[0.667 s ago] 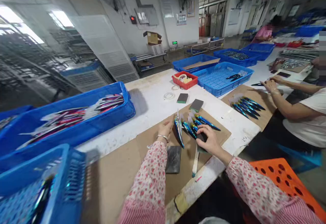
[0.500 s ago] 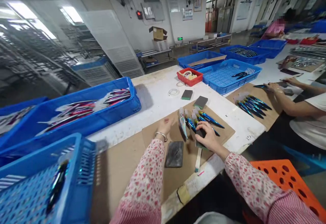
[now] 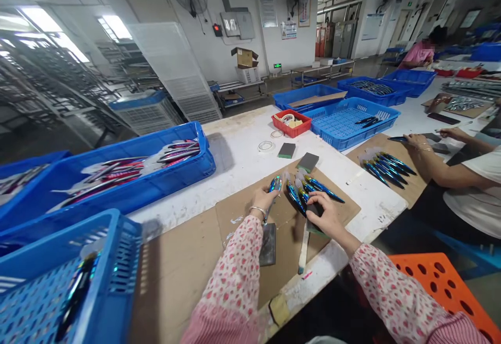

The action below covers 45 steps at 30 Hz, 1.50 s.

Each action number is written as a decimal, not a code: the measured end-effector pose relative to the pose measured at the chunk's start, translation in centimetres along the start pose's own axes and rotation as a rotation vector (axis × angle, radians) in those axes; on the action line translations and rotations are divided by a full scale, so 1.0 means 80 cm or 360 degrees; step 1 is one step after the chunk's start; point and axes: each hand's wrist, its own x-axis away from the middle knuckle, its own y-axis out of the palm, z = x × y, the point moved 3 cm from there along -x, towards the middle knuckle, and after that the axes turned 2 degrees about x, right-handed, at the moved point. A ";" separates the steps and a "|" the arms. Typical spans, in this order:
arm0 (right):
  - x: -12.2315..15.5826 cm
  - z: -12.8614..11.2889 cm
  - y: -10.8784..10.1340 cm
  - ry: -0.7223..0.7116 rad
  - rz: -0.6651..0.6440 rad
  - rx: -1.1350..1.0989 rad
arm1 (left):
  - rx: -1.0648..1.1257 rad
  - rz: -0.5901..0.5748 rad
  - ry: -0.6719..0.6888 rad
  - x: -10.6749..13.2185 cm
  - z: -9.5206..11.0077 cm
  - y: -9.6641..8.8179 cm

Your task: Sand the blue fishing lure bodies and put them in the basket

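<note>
One lure (image 3: 275, 183) is pinched in the left hand (image 3: 261, 201), a block (image 3: 313, 211) (dark) in the right hand (image 3: 327, 215); more lures (image 3: 294, 198) lie beside, seemingly unfinished.

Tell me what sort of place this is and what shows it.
Probably a factory workshop: blue plastic crates stand on a long white worktable, and glossy blue fish-shaped pieces lie in batches on flat brown boards, one batch beside another person in a white top.
</note>
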 end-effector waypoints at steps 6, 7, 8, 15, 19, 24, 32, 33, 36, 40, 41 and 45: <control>-0.034 -0.023 0.004 -0.0046 0.0074 -0.0102 | 0.0246 0.0118 0.0151 0.114 -0.016 -0.068; -0.038 -0.030 0.009 -0.0064 0.0053 -0.0119 | 0.0200 0.0194 0.0227 0.144 -0.027 -0.075; -0.041 -0.037 0.017 -0.0083 0.0012 -0.0133 | 0.0098 0.0258 0.0284 0.173 -0.040 -0.080; -0.023 -0.076 0.096 -0.0204 -0.0586 0.0067 | -0.0387 0.0279 0.0216 0.293 -0.140 -0.042; -0.014 -0.070 0.128 -0.0222 -0.0749 0.0503 | -0.0616 0.0357 0.0267 0.294 -0.149 -0.024; 0.000 -0.067 0.134 -0.0164 -0.0811 0.0764 | -0.0907 0.0330 0.0132 0.291 -0.136 -0.012; 0.015 -0.091 0.132 -0.0216 -0.0981 0.0822 | -0.0927 0.0226 0.0066 0.292 -0.127 -0.009; 0.009 -0.092 0.133 -0.0217 -0.0969 0.0869 | -0.0922 0.0228 0.0069 0.292 -0.126 -0.010; 0.003 -0.094 0.131 -0.0222 -0.0893 0.0996 | -0.0904 0.0196 0.0039 0.292 -0.124 -0.013; 0.017 -0.098 0.131 -0.0290 -0.1031 0.0884 | -0.0904 0.0096 -0.0010 0.291 -0.122 -0.014; 0.017 -0.098 0.132 -0.0289 -0.1053 0.0870 | -0.0909 0.0094 -0.0017 0.291 -0.121 -0.014; 0.001 -0.092 0.134 -0.0204 -0.0901 0.1050 | -0.0920 0.0101 -0.0046 0.292 -0.119 -0.015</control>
